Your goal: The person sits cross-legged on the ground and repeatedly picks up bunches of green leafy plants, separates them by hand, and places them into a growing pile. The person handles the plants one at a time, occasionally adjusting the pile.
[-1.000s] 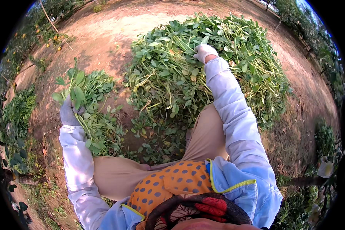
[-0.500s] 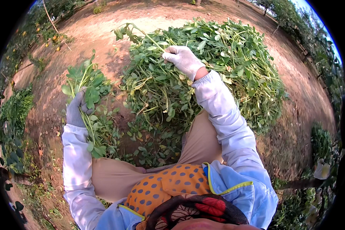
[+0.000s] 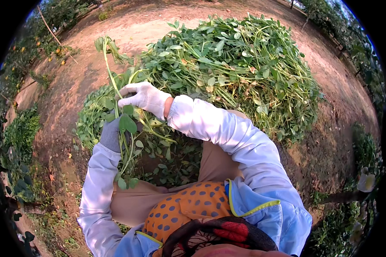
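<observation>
No packages, labels, signs or screens in view

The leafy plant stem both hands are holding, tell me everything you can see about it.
The plant stem is a long, thin, green stalk with small oval leaves clustered at its top and more hanging low near the person's lap. It looks fresh and limp, rising nearly upright and leaning slightly left. The right hand, in a white glove, grips it partway up; the left hand, in a grey glove, holds it lower with other leafy stems. It stands over the smaller left pile of cut plants on bare soil.
</observation>
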`<state>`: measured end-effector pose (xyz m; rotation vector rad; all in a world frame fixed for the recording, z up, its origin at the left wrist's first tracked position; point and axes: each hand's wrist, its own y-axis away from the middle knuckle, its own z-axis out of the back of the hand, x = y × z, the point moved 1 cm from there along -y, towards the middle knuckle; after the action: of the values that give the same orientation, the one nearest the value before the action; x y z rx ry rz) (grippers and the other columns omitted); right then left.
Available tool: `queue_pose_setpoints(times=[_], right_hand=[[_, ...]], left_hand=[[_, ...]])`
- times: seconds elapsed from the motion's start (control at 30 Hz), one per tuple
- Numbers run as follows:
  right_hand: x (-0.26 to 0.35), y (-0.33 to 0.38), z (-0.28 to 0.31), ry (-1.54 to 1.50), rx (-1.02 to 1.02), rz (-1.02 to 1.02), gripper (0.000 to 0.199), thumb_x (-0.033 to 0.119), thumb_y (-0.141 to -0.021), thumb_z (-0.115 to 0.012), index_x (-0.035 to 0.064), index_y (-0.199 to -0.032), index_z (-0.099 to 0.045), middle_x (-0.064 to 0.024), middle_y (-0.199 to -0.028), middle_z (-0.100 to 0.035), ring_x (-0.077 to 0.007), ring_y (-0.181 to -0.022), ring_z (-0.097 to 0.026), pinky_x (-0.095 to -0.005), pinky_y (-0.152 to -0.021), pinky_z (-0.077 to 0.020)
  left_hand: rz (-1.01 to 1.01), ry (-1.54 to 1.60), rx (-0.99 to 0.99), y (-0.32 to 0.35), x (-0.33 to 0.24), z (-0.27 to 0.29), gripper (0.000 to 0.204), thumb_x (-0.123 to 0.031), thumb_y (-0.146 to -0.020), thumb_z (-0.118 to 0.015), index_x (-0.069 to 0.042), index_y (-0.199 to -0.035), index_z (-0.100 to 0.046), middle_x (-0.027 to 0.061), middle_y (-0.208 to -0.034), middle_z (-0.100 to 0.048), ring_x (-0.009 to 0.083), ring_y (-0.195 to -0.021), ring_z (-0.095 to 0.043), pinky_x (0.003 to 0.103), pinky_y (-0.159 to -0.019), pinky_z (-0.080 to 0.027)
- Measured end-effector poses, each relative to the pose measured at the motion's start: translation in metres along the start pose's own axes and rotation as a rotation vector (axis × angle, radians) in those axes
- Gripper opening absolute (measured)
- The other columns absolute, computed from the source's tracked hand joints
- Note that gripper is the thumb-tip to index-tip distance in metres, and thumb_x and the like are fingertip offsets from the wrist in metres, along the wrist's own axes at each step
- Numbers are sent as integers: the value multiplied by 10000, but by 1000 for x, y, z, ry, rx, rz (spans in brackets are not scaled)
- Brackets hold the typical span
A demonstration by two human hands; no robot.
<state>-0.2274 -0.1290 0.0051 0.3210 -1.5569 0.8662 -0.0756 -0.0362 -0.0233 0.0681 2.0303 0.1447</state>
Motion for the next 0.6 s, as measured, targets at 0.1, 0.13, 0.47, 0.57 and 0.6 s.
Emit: queue_pose_setpoints(times=[0.1, 0.13, 0.47, 0.57, 0.6], right_hand=[[15, 2, -3, -103, 23, -234, 217, 147, -837, -710, 10, -1004, -695, -52, -881, -683, -114, -832, -622, -266, -758, -497], [5, -2, -2, 16, 19, 38, 200, 156, -851, -703, 13, -989, -693, -38, -852, -677, -107, -799, -619, -266, -736, -501], [28, 2, 70, -145, -51, -169, 291, 147, -935, -617, -1, -1185, -628, -53, -912, -679, -82, -732, -603, -210, -673, -499], [28, 10, 144, 750, -301, 105, 215, 221, -860, -650, 63, -986, -725, -117, -854, -716, -202, -739, -685, -336, -693, -532], [26, 17, 165, 1022, -389, 35, 206, 257, -842, -668, 107, -968, -733, -147, -897, -710, -275, -819, -689, -381, -755, -533]], left_hand=[[-33, 6, 68, 1, 4, 2, 255, -146, -984, -499, 8, -1182, -544, 127, -1007, -646, 232, -811, -688, 350, -671, -621], [-63, -57, 103, 2, 1, 2, 265, -153, -994, -478, 4, -1199, -536, 114, -1009, -641, 214, -813, -678, 336, -668, -606], [-285, -85, -311, 17, -57, 5, 239, -285, -961, -546, -63, -915, -621, -14, -605, -515, 83, -440, -405, 236, -403, -280], [-358, -77, -417, 7, -71, 54, 220, -281, -953, -560, -67, -917, -599, -10, -607, -501, 90, -446, -404, 240, -404, -278], [-365, -85, -469, 5, -72, 70, 214, -280, -950, -564, -69, -918, -591, -10, -608, -495, 92, -450, -402, 241, -405, -276]])
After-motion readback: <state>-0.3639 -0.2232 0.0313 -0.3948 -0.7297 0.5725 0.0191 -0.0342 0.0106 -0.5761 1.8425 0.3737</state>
